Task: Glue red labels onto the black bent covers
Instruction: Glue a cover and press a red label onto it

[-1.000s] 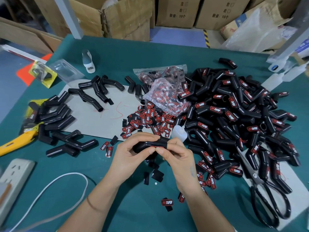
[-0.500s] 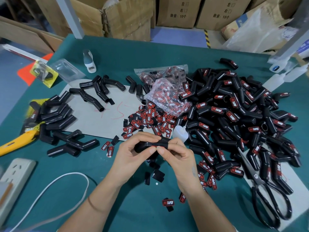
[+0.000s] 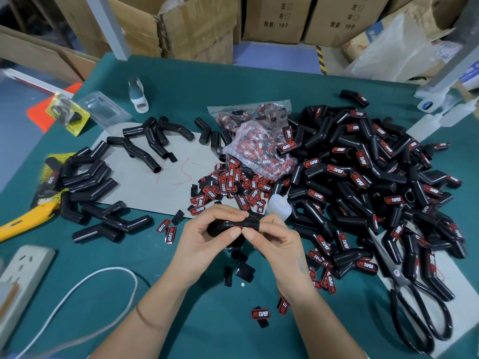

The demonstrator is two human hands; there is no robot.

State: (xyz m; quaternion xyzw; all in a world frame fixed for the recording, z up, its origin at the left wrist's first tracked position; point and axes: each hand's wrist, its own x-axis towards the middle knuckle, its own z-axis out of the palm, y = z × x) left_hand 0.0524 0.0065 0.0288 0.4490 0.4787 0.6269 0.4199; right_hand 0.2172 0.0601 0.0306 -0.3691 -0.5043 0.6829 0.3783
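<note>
My left hand (image 3: 204,237) and my right hand (image 3: 274,242) both grip one black bent cover (image 3: 233,225) above the table's middle, thumbs meeting on its near side. Whether a label sits under the fingers cannot be told. Loose red labels (image 3: 228,187) lie heaped just beyond my hands. A big pile of labelled covers (image 3: 368,182) fills the right side. Plain black covers (image 3: 88,182) lie grouped at the left. A small white glue bottle (image 3: 278,204) stands beside my right hand.
Black scissors (image 3: 417,301) lie at the front right. A bag of labels (image 3: 259,143) sits behind the loose heap. A yellow knife (image 3: 23,218), a power strip (image 3: 23,275) and a white cable (image 3: 85,283) occupy the left. Grey cardboard (image 3: 160,182) covers the centre-left.
</note>
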